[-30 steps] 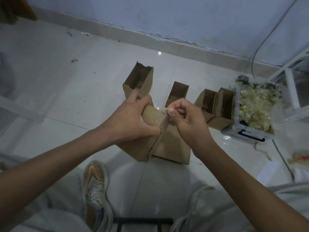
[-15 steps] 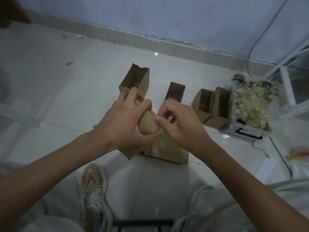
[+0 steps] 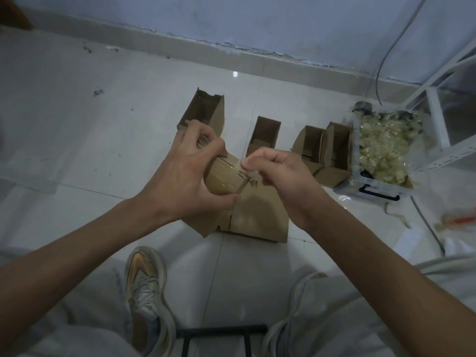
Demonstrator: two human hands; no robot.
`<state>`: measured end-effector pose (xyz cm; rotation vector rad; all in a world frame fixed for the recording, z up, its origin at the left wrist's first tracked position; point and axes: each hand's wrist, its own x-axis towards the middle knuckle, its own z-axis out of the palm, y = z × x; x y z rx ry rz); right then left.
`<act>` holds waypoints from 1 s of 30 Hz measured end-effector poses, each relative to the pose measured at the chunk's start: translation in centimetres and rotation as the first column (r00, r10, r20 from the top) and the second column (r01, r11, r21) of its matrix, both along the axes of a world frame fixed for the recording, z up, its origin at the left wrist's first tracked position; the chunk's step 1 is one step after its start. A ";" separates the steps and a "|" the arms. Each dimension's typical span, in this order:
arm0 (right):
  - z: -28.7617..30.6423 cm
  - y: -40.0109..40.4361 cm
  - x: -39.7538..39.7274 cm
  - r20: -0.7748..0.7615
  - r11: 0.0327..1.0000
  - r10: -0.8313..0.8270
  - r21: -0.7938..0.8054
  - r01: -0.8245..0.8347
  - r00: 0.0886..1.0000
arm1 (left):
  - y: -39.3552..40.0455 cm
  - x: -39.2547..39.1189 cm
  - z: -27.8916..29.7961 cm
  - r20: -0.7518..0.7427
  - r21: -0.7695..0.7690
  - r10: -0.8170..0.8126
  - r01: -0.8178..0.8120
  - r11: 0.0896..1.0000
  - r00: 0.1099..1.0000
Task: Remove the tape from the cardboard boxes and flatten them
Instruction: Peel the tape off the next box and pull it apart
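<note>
The left hand [image 3: 180, 181] has its grip curled round a light cardboard box [image 3: 226, 176] above the floor [image 3: 77, 140]; the right hand [image 3: 278, 173], at three o'clock, pinches clear tape [image 3: 244, 177] (thin, clingy, probably tear-prone); hold near the peel line.

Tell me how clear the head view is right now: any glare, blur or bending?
Head view: dim, bluish light; a small glare spot on the floor by the wall; wide-angle bending curves the baseboard; the clear tape pinched by the right hand is slightly blurred; the left hand gripping the box is fairly sharp.
</note>
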<state>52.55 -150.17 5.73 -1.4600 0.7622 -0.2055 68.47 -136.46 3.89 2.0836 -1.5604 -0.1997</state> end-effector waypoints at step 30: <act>-2.0 1.9 -1.5 0.360 0.769 -0.228 0.637 -0.059 0.905 | 1.0 -0.9 0.2 0.107 -0.253 0.050 -0.021 0.967 0.993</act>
